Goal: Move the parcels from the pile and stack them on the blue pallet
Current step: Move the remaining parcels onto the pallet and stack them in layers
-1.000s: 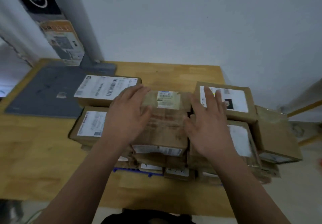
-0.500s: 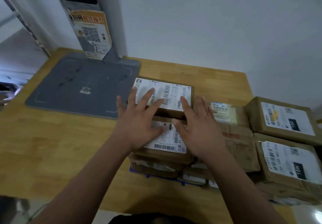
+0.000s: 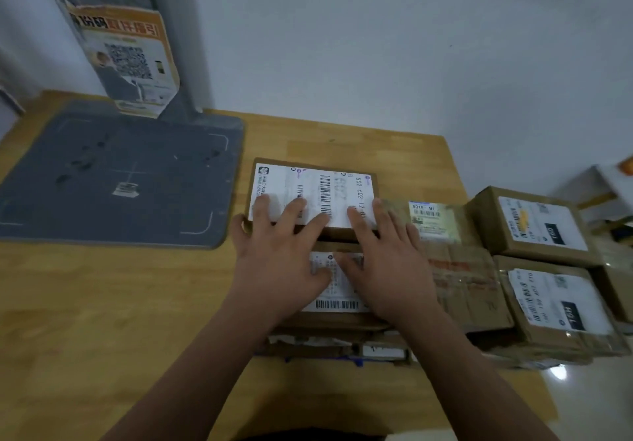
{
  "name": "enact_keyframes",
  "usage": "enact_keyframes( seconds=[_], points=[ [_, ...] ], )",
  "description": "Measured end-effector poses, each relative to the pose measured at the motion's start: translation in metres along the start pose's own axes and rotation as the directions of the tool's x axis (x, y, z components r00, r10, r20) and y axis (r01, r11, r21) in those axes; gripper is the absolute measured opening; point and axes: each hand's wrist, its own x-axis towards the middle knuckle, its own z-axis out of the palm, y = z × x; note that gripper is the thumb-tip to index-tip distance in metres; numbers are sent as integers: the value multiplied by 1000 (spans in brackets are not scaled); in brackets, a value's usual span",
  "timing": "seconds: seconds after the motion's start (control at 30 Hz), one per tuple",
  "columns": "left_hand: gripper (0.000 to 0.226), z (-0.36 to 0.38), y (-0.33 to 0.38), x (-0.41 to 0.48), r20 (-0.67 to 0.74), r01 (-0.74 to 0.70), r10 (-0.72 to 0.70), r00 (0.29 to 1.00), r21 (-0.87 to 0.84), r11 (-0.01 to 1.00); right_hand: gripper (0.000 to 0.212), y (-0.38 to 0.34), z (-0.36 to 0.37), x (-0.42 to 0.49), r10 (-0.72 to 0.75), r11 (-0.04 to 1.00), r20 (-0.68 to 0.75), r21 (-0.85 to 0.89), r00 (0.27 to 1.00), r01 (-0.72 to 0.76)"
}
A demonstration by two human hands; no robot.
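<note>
The far parcel point(image 3: 329, 183) and near parcel point(image 3: 337, 303) top a layered stack on the blue pallet point(image 3: 356, 361), of which only a thin strip shows under the near edge. My left hand point(image 3: 277, 259) and right hand point(image 3: 387, 262) lie flat across both, fingers straight, gripping nothing. To the right sit a taped parcel point(image 3: 459, 269) and 2 boxes, far point(image 3: 537, 224) and near point(image 3: 555, 303). I judge the stacking well along, with this layer being squared up. The pile is out of view, so what remains I cannot tell. A grey mat point(image 3: 113, 176) lies left on the table point(image 3: 85, 303).
</note>
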Motion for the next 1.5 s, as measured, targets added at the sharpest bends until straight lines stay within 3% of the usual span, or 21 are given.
enact_keyframes(
  seconds=[0.33, 0.47, 0.53, 0.83, 1.0, 1.17, 1.5],
  points=[
    [64, -3, -5, 18, -25, 106, -108, 994, -64, 992, 71, -1, -12, 8, 7, 996, -37, 90, 999, -4],
    [61, 4, -19, 13, -37, 221, -235, 971, -225, 949, 73, -11, -7, 17, -51, 996, -33, 73, 998, 54],
    [59, 8, -23, 12, -24, 217, -234, 972, -289, 932, 73, -15, -1, 19, -81, 996, -17, 29, 997, 82],
    [53, 9, -23, 15, -72, 177, -195, 978, -203, 963, 78, -15, 2, 22, -68, 998, -30, -4, 997, 68],
    [53, 4, -24, 24, -26, 192, -208, 978, -292, 937, 78, -21, -3, 27, -57, 995, -55, 84, 997, 62],
    [49, 10, -23, 21, -149, 151, -186, 971, -218, 964, 80, -26, 9, 31, -65, 998, -29, 7, 997, 65],
    [34, 8, -20, 30, -157, 155, -182, 971, -170, 973, 82, -28, 11, 35, -47, 998, -4, -39, 999, 46]
  ],
)
